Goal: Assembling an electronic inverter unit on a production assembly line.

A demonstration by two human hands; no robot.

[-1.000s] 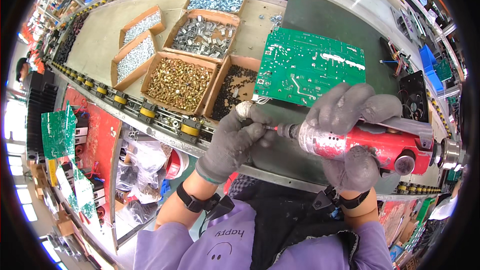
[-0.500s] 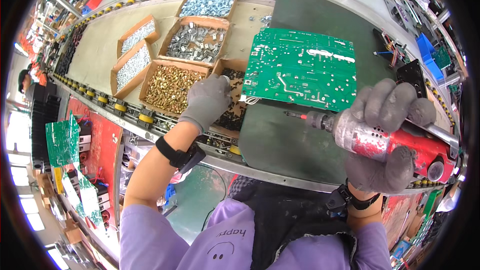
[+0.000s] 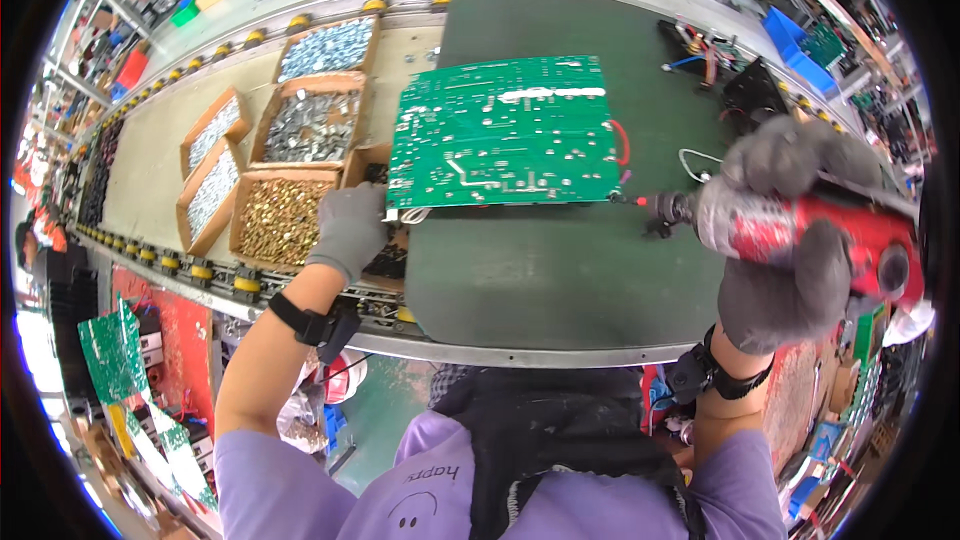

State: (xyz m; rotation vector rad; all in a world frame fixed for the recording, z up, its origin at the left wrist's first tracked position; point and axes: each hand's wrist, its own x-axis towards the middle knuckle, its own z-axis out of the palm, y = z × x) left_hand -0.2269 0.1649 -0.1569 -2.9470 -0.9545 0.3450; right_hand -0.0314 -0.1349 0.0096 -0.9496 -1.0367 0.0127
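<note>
My right hand (image 3: 785, 240), in a grey glove, is wrapped around a red and silver power screwdriver (image 3: 745, 220). The driver lies level, and its bit points left at the lower right corner of a green circuit board (image 3: 505, 135); whether it touches cannot be told. The board rests on a dark green mat (image 3: 540, 280), white solder marks on top. My left hand (image 3: 350, 230), also gloved, is over the box of small black parts (image 3: 388, 262), beside the board's lower left corner. Its fingers are curled and partly hidden, so what they may hold does not show.
Left of the board stand cardboard boxes of brass-coloured screws (image 3: 280, 220), grey metal clips (image 3: 310, 125), bluish parts (image 3: 328, 48) and small silver pieces (image 3: 212, 190). A roller track (image 3: 245, 282) edges the bench. Wired parts (image 3: 700, 50) lie at the far right.
The view has shifted, so the board and boxes appear farther left. Relative to the board, the screwdriver has moved right, from below its front edge to its lower right corner. My left hand stays by the black parts.
</note>
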